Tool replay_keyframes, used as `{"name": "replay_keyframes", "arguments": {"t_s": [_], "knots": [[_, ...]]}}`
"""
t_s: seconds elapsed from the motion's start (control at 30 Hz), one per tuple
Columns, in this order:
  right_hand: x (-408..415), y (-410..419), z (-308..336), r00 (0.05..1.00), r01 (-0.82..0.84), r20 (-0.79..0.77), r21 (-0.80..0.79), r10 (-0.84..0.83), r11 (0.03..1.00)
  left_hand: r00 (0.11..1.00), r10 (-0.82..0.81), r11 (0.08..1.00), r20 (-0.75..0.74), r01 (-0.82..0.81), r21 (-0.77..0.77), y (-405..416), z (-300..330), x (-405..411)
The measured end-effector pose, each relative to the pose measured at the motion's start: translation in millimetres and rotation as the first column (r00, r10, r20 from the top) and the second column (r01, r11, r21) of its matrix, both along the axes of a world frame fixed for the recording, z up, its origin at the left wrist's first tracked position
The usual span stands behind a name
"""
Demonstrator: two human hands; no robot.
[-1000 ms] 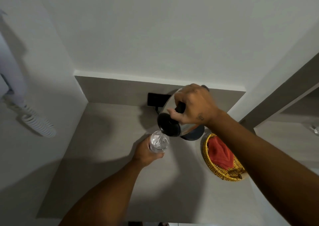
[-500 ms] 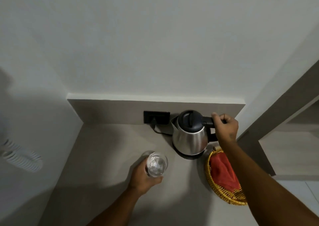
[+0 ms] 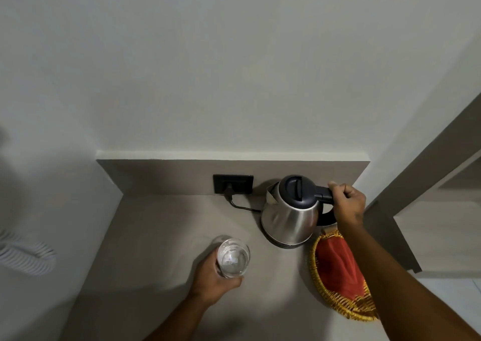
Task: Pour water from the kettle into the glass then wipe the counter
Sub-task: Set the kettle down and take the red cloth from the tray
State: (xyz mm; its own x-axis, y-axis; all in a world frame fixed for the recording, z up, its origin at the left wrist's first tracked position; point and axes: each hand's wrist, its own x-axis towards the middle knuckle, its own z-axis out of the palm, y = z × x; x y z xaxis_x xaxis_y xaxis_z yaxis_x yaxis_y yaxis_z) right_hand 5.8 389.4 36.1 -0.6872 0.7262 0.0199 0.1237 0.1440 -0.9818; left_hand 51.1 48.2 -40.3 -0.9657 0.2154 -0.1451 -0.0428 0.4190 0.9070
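A steel kettle (image 3: 289, 217) with a black lid stands upright on its base at the back right of the grey counter (image 3: 161, 236). My right hand (image 3: 347, 204) is wrapped around its black handle. A clear glass (image 3: 233, 258) with water in it stands on the counter in front of the kettle, to its left. My left hand (image 3: 214, 279) grips the glass from the near side. A red cloth (image 3: 339, 268) lies in a yellow wicker basket (image 3: 318, 287) at the right, partly hidden by my right forearm.
A black wall socket (image 3: 233, 183) sits on the backsplash, with the kettle's cord (image 3: 242, 206) trailing across the counter. A white coiled cord (image 3: 24, 256) hangs on the left wall. A wooden shelf unit (image 3: 429, 184) borders the counter on the right.
The kettle went from tilted over the glass to upright on its base at the back. My right hand stays on the handle. My left hand still holds the glass.
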Motion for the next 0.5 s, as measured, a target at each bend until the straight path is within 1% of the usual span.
{"name": "replay_keyframes", "arguments": {"t_s": [0.2,0.3,0.33,0.37,0.43,0.5], "knots": [[8,-7,5,0.999,-0.036,0.018,0.01,0.036,0.999,1.0,0.001,1.0,-0.025,0.0,0.005,0,4,1],[35,-5,-6,0.996,0.062,0.063,-0.006,-0.062,0.998,0.997,-0.062,0.997,-0.054,0.06,-0.047,-7,0,-1],[49,-4,-16,0.99,0.076,0.114,0.034,-0.08,0.997,0.993,-0.108,0.991,-0.047,0.105,-0.079,-12,0,-3],[64,-4,-30,0.978,0.053,0.196,0.11,-0.074,0.993,0.984,-0.168,0.979,-0.052,0.161,-0.126,-17,0,-5],[95,-5,-59,0.905,-0.108,0.425,0.266,-0.016,0.958,0.944,-0.316,0.917,-0.096,0.278,-0.285,-29,-5,-13],[119,-8,-83,0.793,-0.322,0.607,0.36,0.043,0.876,0.899,-0.429,0.797,-0.083,0.334,-0.504,-40,-14,-21]]}}
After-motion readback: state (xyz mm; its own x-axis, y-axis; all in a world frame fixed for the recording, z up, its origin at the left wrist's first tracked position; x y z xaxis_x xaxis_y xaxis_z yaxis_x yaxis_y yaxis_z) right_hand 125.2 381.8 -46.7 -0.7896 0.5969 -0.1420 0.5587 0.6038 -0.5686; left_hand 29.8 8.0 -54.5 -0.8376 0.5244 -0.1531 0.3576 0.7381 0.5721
